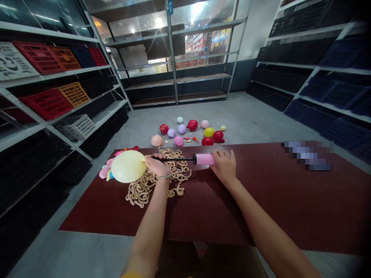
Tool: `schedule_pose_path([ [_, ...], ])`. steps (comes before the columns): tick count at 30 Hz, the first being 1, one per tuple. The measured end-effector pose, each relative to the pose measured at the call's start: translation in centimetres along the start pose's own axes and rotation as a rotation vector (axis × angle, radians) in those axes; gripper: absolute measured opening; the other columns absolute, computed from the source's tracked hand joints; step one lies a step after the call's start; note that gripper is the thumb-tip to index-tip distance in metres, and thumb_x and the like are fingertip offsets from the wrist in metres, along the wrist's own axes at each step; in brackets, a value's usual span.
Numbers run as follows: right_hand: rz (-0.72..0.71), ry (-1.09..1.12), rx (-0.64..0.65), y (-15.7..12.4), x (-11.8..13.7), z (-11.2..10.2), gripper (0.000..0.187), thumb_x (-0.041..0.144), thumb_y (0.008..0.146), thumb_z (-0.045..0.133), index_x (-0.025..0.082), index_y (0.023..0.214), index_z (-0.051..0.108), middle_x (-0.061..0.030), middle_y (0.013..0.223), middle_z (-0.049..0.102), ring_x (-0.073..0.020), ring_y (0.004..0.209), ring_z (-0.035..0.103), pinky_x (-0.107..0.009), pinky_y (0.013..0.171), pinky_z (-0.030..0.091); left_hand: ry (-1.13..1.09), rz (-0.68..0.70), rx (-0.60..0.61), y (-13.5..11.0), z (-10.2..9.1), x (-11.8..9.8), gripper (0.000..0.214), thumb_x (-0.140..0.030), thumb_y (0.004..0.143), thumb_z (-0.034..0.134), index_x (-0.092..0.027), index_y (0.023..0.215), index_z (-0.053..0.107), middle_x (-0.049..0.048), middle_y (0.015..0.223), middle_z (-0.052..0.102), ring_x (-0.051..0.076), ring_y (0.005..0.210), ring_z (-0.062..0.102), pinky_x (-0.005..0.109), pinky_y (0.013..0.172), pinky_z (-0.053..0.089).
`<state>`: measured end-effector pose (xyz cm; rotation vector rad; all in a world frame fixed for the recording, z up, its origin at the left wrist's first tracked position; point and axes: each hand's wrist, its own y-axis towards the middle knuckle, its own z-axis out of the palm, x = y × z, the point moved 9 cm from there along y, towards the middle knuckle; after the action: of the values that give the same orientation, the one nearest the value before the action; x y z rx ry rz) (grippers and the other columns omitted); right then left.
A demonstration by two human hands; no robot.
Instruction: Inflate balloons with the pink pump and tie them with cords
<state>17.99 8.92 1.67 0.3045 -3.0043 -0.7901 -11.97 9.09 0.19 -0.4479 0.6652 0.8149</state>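
Left hand [158, 165], near the middle of the frame, is closed round the balloon's [129, 166] neck at the pump's [204, 159] black end, its exact finger hold hard to make out. Right hand [224, 165], right of centre, grips the pink barrel, covering its end. The balloon, left of centre, half hides coloured pieces [104, 170]; the left hand and wrist cover some coils [139, 194] on the worktop [275, 204]. Pixelation blurs an item [307, 155] at right.

Dim o/all, glare at back glass [199, 12], edges warped, R side v. dark.
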Motion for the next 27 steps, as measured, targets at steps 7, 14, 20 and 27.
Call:
schedule_pose_path([
  [7,-0.043,0.093,0.127,-0.9,5.0,0.7,0.034,0.031,0.082,0.063,0.021,0.114,0.057,-0.0105,0.105,0.064,-0.0262,0.095,0.052,-0.035,0.080,0.031,0.101,-0.076,0.147,-4.6,1.8,4.3,0.019,-0.033,0.090,0.039,-0.023,0.074,0.036,-0.0060,0.055,0.040,0.010,0.043,0.040,0.025,0.047,0.036],
  [14,-0.193,0.130,0.172,-0.6,3.5,1.4,0.040,0.035,0.084,0.061,0.019,0.120,0.056,-0.0103,0.105,0.065,-0.0258,0.096,0.054,-0.032,0.077,0.030,0.031,-0.038,0.181,-2.3,1.9,1.5,0.013,-0.029,0.086,0.043,-0.022,0.078,0.036,-0.0081,0.055,0.039,0.008,0.042,0.038,0.023,0.046,0.032],
  [20,-0.332,0.174,0.219,-1.6,4.8,0.3,0.053,0.034,0.086,0.059,0.023,0.138,0.050,-0.0096,0.109,0.065,-0.0237,0.094,0.057,-0.031,0.077,0.034,-0.044,0.038,0.058,1.0,-0.2,-3.0,0.008,-0.023,0.083,0.044,-0.022,0.081,0.036,-0.0081,0.057,0.036,0.007,0.042,0.033,0.022,0.044,0.023],
  [27,-0.285,0.267,0.260,-2.4,7.0,0.8,0.072,0.039,0.090,0.054,0.027,0.155,0.026,-0.0073,0.107,0.066,-0.0212,0.089,0.062,-0.028,0.068,0.038,0.032,-0.121,0.300,-3.4,2.7,3.2,0.017,-0.032,0.090,0.047,-0.022,0.079,0.040,-0.0063,0.058,0.041,0.008,0.042,0.039,0.023,0.044,0.030],
])
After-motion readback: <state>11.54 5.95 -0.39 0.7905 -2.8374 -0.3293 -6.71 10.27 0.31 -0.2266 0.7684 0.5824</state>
